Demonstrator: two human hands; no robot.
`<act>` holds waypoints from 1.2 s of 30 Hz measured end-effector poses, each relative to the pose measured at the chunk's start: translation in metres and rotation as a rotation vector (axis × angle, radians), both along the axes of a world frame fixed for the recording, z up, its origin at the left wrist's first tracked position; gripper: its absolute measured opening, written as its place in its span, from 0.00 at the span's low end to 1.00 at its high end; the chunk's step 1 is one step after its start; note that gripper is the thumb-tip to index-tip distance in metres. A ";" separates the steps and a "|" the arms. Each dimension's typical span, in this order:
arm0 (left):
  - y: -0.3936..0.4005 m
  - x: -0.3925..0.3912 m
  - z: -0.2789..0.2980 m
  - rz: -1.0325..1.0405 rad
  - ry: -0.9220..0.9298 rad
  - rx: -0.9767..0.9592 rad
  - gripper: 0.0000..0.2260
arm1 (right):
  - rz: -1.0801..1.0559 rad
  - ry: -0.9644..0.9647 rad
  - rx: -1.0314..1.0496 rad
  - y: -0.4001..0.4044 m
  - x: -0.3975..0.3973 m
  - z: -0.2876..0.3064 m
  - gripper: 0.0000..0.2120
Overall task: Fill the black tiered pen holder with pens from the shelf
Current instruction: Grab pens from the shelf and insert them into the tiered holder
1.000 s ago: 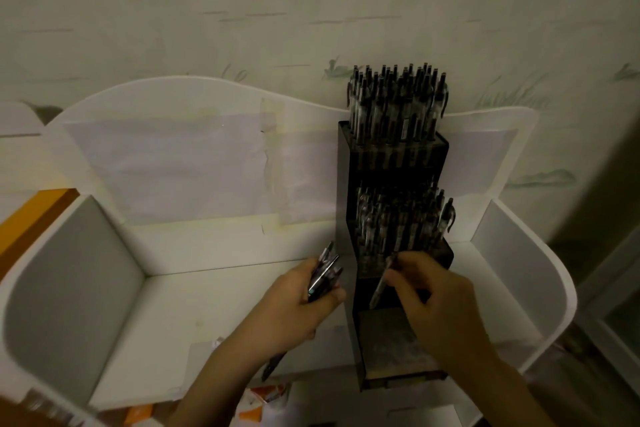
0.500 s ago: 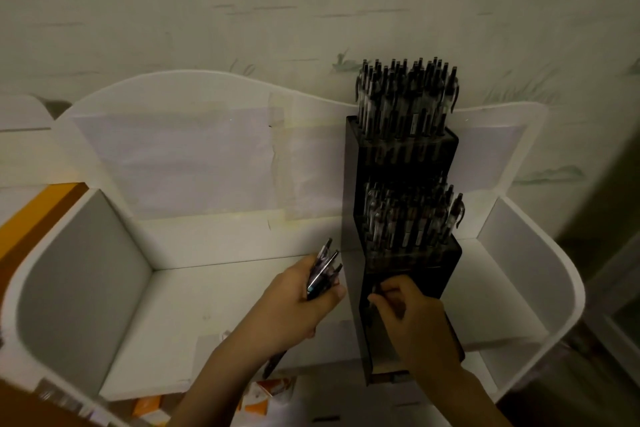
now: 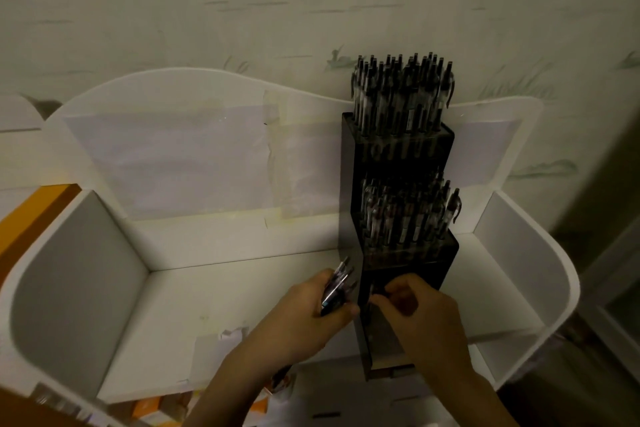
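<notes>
Right now your left hand [image 3: 311, 312] is curled around a small bundle of pens [image 3: 337, 288], their tips fanning up past your thumb, and you hold it just beside the left wall of the black tiered pen holder [image 3: 349, 184]. That looks like a sensible spot for a supply: the spare pens sit close to the slot being loaded, so your other hand has only a short reach for each one. Your right hand [image 3: 415, 315] is over the lowest, front tier, fingers bent toward the thumb as if pinching a single pen at the tier's opening; the light is dim and the hand covers the spot, so you cannot tell for certain that a pen is between the fingers. The holder itself stands on the white shelf [image 3: 207, 305], toward its right half and back against the shelf's rear panel, rising in steps. Its top tier [image 3: 401, 94] is packed with dark pens standing upright, clips and caps bristling above the rim, and the middle tier [image 3: 408, 215] looks just as crowded, with one pen leaning out at the right edge. Only the bottom tier appears to have room left, so the job seems mostly done.
</notes>
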State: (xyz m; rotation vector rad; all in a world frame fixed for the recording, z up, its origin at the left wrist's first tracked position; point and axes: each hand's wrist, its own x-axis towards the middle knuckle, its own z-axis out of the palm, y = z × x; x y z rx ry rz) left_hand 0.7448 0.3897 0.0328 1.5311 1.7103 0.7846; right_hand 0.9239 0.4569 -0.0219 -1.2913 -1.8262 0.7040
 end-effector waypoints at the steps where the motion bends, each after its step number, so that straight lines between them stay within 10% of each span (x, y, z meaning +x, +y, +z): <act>1: 0.001 0.001 -0.002 -0.025 0.017 -0.007 0.09 | -0.007 0.049 -0.013 -0.004 0.001 0.006 0.07; 16: 0.005 0.019 -0.009 -0.139 -0.090 -0.108 0.10 | 0.216 0.432 -0.585 -0.018 -0.004 0.038 0.04; 28: 0.003 0.007 -0.008 -0.146 0.057 -0.129 0.06 | -0.023 0.645 -0.288 0.010 0.034 0.063 0.03; 36: 0.003 0.002 -0.014 -0.055 0.067 -0.138 0.07 | -0.015 0.111 0.225 0.013 0.027 0.045 0.06</act>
